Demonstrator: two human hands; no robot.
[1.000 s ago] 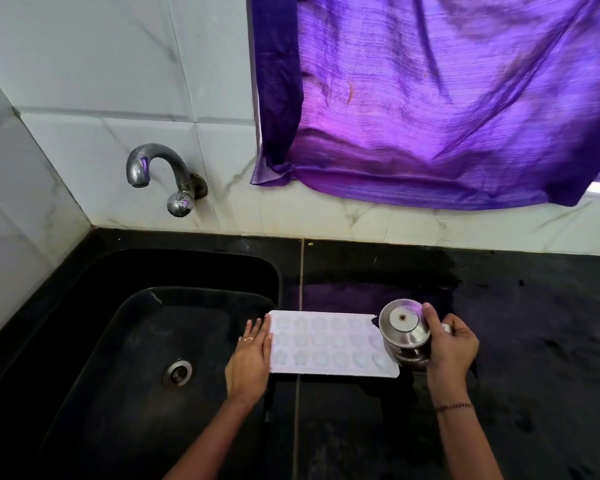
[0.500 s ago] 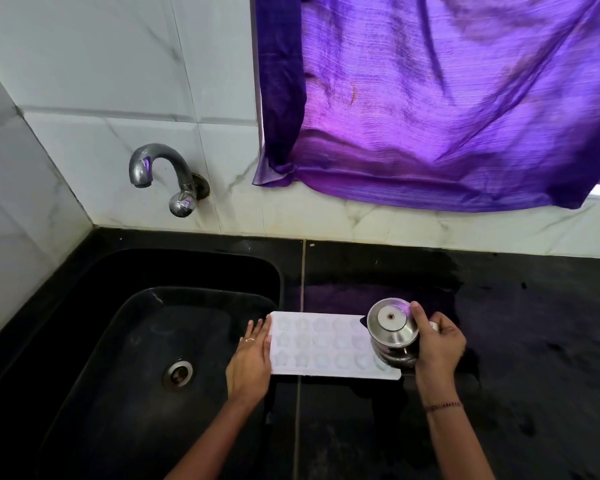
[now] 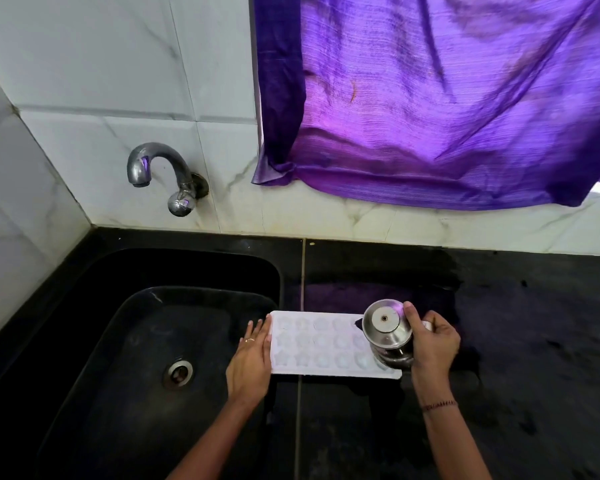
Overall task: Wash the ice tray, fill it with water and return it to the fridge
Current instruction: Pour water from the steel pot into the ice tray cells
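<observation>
A white ice tray (image 3: pixel 323 344) with star and round moulds lies flat on the black counter, just right of the sink. My left hand (image 3: pixel 252 358) rests flat against the tray's left end, fingers straight. My right hand (image 3: pixel 433 344) grips a glass jug with a shiny steel lid (image 3: pixel 387 327) by its handle. The jug hangs over the tray's right end and hides that corner. Whether water is running out of it cannot be made out.
A black sink (image 3: pixel 153 358) with a steel drain (image 3: pixel 178 373) lies to the left. A steel tap (image 3: pixel 160 174) sticks out of the white tiled wall above it. A purple curtain (image 3: pixel 430 98) hangs at the back right. Black counter (image 3: pixel 534 341) spreads to the right.
The jug and my right hand have shifted a little to the left over the tray's right end. My left hand and the tray have stayed put.
</observation>
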